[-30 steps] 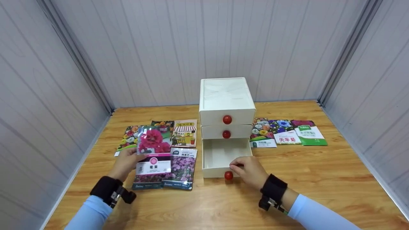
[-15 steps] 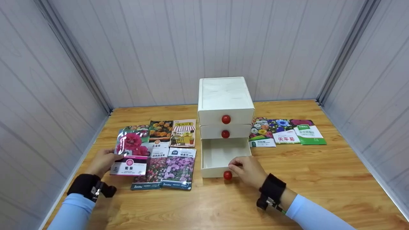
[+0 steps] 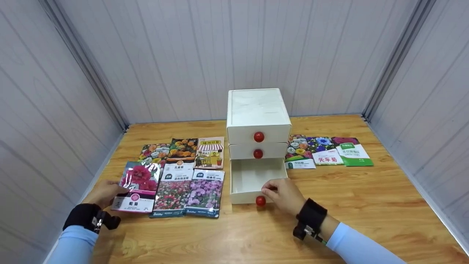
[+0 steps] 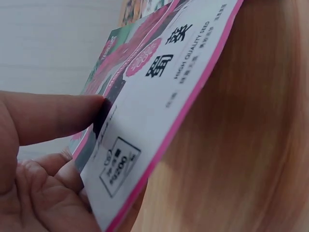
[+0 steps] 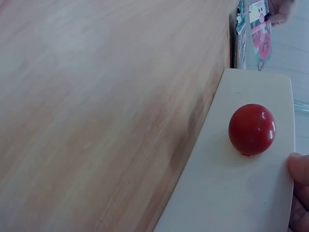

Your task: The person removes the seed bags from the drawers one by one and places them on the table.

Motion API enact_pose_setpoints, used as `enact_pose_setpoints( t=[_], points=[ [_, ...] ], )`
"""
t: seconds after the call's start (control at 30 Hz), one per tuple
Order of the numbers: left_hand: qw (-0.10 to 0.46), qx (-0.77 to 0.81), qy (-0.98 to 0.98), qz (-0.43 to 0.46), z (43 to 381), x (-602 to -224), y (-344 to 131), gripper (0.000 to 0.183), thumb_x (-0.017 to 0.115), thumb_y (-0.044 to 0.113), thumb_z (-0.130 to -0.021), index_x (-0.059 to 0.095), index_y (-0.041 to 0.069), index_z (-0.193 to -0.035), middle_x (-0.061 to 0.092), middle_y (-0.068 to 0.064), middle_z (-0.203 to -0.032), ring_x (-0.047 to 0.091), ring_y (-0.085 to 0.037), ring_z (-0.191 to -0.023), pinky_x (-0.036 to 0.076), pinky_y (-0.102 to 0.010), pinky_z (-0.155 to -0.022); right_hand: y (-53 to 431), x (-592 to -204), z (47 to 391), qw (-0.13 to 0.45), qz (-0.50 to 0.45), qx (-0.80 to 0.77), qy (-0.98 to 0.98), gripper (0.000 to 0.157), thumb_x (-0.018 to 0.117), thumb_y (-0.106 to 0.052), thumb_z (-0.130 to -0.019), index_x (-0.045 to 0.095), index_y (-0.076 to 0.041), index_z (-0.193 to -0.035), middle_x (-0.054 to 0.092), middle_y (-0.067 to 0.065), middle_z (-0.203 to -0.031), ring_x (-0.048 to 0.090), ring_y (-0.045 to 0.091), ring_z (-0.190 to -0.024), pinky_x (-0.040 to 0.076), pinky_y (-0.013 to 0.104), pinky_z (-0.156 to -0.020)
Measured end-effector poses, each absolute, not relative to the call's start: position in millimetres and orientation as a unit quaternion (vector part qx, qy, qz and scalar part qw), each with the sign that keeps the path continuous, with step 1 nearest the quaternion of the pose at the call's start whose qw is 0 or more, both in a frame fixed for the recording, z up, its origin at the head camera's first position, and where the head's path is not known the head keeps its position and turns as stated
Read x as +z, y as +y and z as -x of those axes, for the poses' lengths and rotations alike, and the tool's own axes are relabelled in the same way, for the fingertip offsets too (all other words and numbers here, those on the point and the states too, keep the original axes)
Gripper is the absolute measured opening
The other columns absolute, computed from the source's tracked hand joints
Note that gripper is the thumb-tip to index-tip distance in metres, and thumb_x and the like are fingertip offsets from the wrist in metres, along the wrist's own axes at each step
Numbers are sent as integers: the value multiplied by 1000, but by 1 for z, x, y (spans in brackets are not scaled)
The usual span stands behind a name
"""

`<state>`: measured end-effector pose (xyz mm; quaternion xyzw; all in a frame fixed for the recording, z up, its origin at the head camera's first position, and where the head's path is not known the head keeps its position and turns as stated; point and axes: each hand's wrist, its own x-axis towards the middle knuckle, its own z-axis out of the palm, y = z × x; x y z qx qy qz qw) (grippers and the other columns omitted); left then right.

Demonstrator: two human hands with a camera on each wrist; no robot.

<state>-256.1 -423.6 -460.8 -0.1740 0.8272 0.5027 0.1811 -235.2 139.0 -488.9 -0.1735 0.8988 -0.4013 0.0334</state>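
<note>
In the head view, my left hand [image 3: 103, 194] pinches a seed packet [image 3: 137, 187] with pink flowers by its left edge. The left wrist view shows the thumb [image 4: 72, 113] flat on its printed face, with the packet's lower part tilted up off the table. My right hand [image 3: 285, 195] holds the top edge of the pulled-out bottom drawer [image 3: 240, 198], beside its red knob [image 3: 260, 201]. From the right wrist, the thumb [image 5: 299, 167] lies against the drawer front's edge; the other fingers are partly out of frame.
Several seed packets [image 3: 172, 194] lie in rows left of the white drawer cabinet [image 3: 258, 106]. On its right lie more packets [image 3: 326, 156], partly overlapping. The upper two drawers are closed. Panel walls [image 3: 183, 58] enclose the wooden table [image 3: 234, 238] at the back and sides.
My left hand has moved left and toward me with the pink-flower packet, uncovering the packets beneath. The right hand has stayed on the drawer, which has not moved.
</note>
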Motion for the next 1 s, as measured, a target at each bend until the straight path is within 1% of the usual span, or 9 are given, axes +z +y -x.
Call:
enact_pose_setpoints(
  t=[0.13,0.27,0.37,0.47,0.57,0.67,0.83,0.93,1.0],
  points=[
    [184,490,832,182,256,-467,-427,46,65,7,-104,55,-22,-138,72,-5,-102,66,-15,-92,58,-25,-77,140,-488,235,37,170,-403,898,15,71,-14,-106,83,-8,-98,81,3,-95,64,13,-86,57,33,-82],
    [199,490,830,178,254,-472,-430,30,66,9,-103,64,-15,-120,71,-1,-93,66,-14,-85,59,-25,-75,140,-489,236,22,185,-398,898,16,72,-13,-105,83,-7,-96,81,3,-94,65,13,-86,56,30,-80],
    [206,502,821,179,252,-475,-432,20,66,8,-102,64,-9,-109,69,0,-87,66,-13,-80,60,-26,-73,140,-489,236,10,194,-395,898,16,72,-13,-105,83,-6,-95,81,4,-93,65,13,-85,54,27,-78],
    [210,500,822,175,253,-477,-435,26,66,8,-102,63,-13,-115,68,-2,-93,66,-15,-85,60,-27,-76,140,-489,235,12,192,-397,897,16,72,-13,-105,83,-6,-95,81,4,-93,66,13,-86,54,27,-78],
    [208,465,843,174,253,-479,-435,44,69,13,-101,58,-19,-129,66,-10,-106,63,-22,-97,59,-31,-83,140,-488,235,21,182,-401,898,15,72,-12,-105,83,-7,-96,81,3,-94,67,13,-88,56,30,-81],
    [206,444,853,179,252,-483,-431,57,71,14,-99,51,-22,-138,63,-20,-118,62,-31,-108,59,-41,-95,140,-488,235,30,174,-403,898,15,72,-12,-105,83,-8,-97,82,3,-95,67,14,-89,58,34,-84],
    [196,390,880,188,250,-485,-424,66,72,16,-97,46,-27,-140,59,-41,-131,61,-48,-120,54,-57,-109,139,-488,236,35,168,-407,897,15,71,-11,-106,83,-8,-97,82,3,-95,68,14,-90,59,38,-86],
    [192,361,891,197,248,-483,-419,70,71,19,-96,45,-28,-141,57,-43,-133,59,-50,-122,53,-58,-110,139,-489,236,33,170,-406,897,15,72,-11,-105,83,-8,-96,82,3,-95,69,14,-90,60,40,-87],
    [186,353,894,203,247,-482,-416,68,72,20,-94,48,-27,-137,60,-38,-125,59,-45,-116,54,-53,-106,139,-489,236,31,169,-406,898,15,72,-12,-105,83,-8,-96,82,3,-95,70,15,-91,61,42,-89]
  ],
)
